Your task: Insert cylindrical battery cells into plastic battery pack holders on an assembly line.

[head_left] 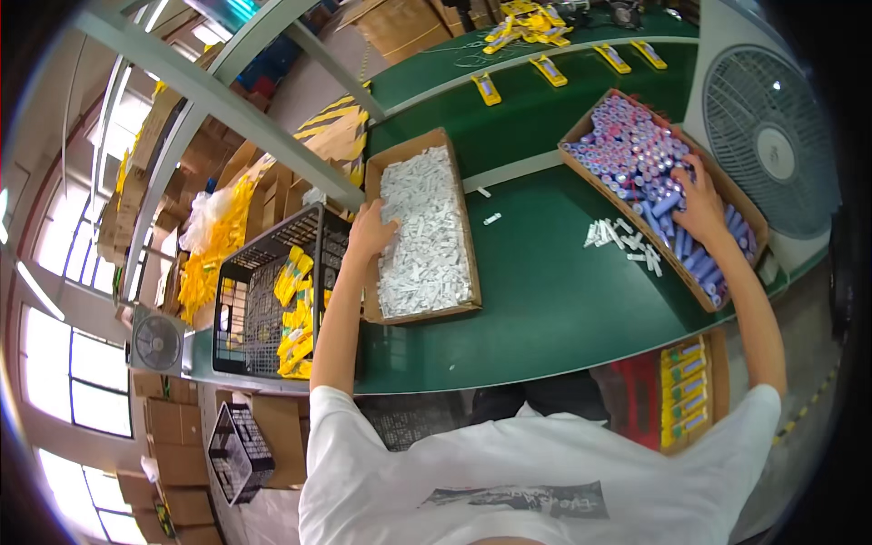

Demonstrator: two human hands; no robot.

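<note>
My left hand (371, 232) rests at the left rim of a long cardboard box (472, 263). Its thumb is spread over the small white plastic pieces (425, 232) that fill the box, and no piece shows in its fingers. To the right, my right hand (699, 200) reaches into a second cardboard box (677, 263), which slants across the table. Its fingers are parted and curved over purple cylindrical cells (658, 204); any contact under the fingertips is hidden. Cells at the far end stand with pinkish ends up, and nearer ones lie on their sides.
A green table (527, 300) carries both boxes. Loose white pieces (627, 241) lie beside the cells. At left stands a black crate (268, 245) with yellow packages; a large fan (772, 136) borders the right. Several yellow packages (548, 70) line the raised far ledge.
</note>
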